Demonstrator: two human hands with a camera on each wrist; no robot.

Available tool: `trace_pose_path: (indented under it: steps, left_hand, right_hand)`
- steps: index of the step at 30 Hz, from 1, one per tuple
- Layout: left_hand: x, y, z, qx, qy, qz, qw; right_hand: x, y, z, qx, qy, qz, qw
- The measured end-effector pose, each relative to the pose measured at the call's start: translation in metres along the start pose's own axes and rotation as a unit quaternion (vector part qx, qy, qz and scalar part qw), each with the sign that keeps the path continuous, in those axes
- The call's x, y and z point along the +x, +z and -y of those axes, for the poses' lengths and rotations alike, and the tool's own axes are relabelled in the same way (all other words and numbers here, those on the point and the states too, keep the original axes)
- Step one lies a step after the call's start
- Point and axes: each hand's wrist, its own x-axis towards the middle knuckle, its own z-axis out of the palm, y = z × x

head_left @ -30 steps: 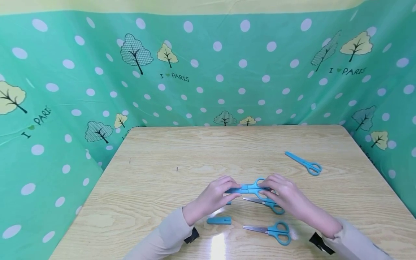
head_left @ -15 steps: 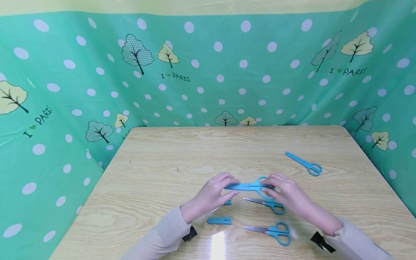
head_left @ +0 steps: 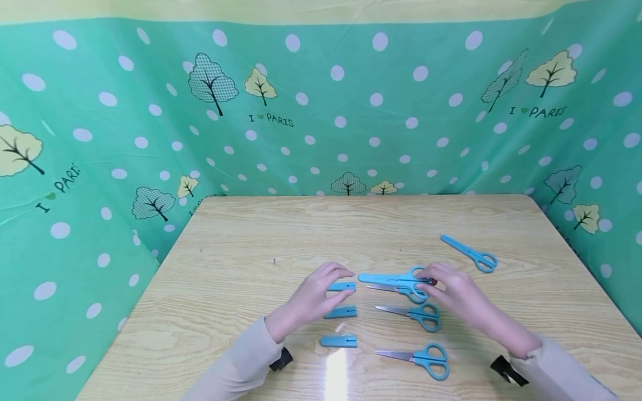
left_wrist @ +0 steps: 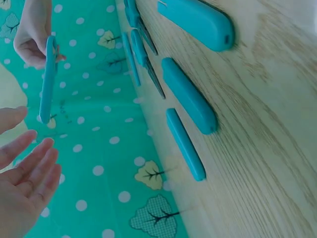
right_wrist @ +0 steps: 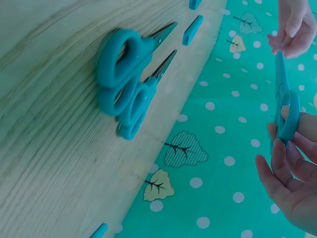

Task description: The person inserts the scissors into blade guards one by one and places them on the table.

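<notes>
Blue scissors [head_left: 383, 278] with a blue sheath over the blades are held above the table by my right hand [head_left: 453, 288], which pinches the handle loops. My left hand [head_left: 313, 292] is off the sheath's tip, thumb and fingers apart with nothing between them; the left wrist view shows its fingers [left_wrist: 37, 166] spread. Below the hands lie bare-bladed scissors [head_left: 413, 292], a second bare pair [head_left: 423, 316] and a third [head_left: 430, 359]. Loose blue sheaths lie left of them: one [head_left: 342, 286] partly behind my left hand, another [head_left: 341, 312] and a nearer one [head_left: 339, 341].
Another sheathed pair of scissors [head_left: 471, 254] lies farther back on the right of the wooden table [head_left: 301, 228]. A green dotted cloth [head_left: 311, 100] hangs behind the table and along both sides.
My left hand has let go of the sheath and moved left. My right hand has moved slightly right and away with the sheathed scissors, uncovering the bare pair and sheath beneath.
</notes>
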Motion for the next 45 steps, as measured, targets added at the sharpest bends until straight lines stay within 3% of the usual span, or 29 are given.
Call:
trace_pose_path:
  steps: [22, 30, 38, 45]
  left_hand:
    - [-0.022, -0.012, 0.014, 0.022, -0.048, 0.012, 0.9985]
    - [-0.031, -0.019, 0.021, 0.016, -0.072, 0.014, 0.9972]
    - [-0.04, -0.022, 0.028, 0.021, -0.072, -0.005, 0.9972]
    - [-0.047, -0.027, 0.032, 0.03, -0.095, 0.007, 0.995]
  right_hand:
    - [-0.009, -0.013, -0.028, -0.045, 0.107, 0.024, 0.993]
    - [-0.011, -0.014, -0.039, -0.049, 0.128, 0.023, 0.99]
    - [-0.015, -0.012, -0.056, -0.049, 0.147, 0.026, 0.988]
    - [-0.017, -0.012, -0.069, -0.058, 0.155, 0.032, 0.986]
